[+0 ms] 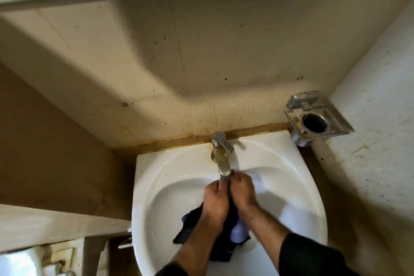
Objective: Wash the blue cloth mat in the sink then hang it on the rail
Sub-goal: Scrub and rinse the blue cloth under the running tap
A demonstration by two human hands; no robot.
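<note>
Blue mat (226,246) gripped between hands (228,199).

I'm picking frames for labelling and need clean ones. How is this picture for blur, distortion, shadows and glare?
Head view: wide-angle bend bows the wall edges; the left hand, right hand and blue cloth mat are slightly motion-soft; a broad shadow crosses the wall, with hand shadows in the sink; mild glare on the tap and basin rim.
</note>
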